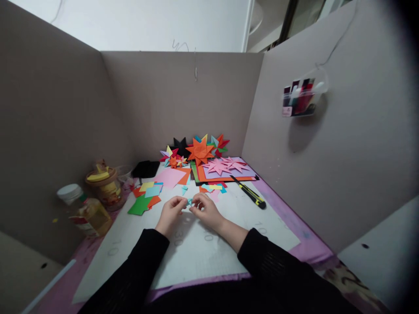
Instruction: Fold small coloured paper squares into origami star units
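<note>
Between my two hands is a small folded piece of light blue paper [190,202], held just above the white sheet. My left hand [172,211] pinches its left side between thumb and fingers. On the other side my right hand [207,209] grips it, also with the fingers closed. The fingertips cover part of the piece, so its exact shape is hard to make out. Just beyond lies another small light blue folded piece [184,190]. Pink, orange and teal paper scraps [214,188] rest past my right hand.
Green paper [140,206] and other coloured squares lie at left, near a bottle [91,213] and a brown cup [106,187]. A yellow-black utility knife [249,192] lies at right. Folded paper stars [200,150] stand at the back wall. Grey panels enclose three sides.
</note>
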`<action>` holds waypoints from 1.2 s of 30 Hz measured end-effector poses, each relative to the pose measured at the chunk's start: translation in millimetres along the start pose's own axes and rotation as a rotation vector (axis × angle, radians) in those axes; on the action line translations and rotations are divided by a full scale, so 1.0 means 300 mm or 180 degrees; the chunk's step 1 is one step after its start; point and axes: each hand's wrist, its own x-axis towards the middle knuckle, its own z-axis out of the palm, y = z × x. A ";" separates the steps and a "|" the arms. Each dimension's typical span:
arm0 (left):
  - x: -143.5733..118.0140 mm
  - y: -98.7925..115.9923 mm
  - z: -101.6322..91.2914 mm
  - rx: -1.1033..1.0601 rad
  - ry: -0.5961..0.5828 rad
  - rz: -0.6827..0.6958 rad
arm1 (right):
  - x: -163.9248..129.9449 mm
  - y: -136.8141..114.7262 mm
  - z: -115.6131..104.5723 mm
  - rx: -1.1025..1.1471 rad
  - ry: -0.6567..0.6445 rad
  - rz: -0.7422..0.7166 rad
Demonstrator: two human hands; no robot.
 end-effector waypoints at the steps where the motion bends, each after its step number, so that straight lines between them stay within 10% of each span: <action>1: 0.000 0.000 0.001 -0.0003 -0.0001 0.0003 | 0.001 -0.002 0.001 -0.0043 0.0032 -0.0011; 36: -0.044 -0.010 0.029 0.1277 0.0284 0.1304 | 0.007 -0.025 -0.028 -0.0752 0.0357 -0.0552</action>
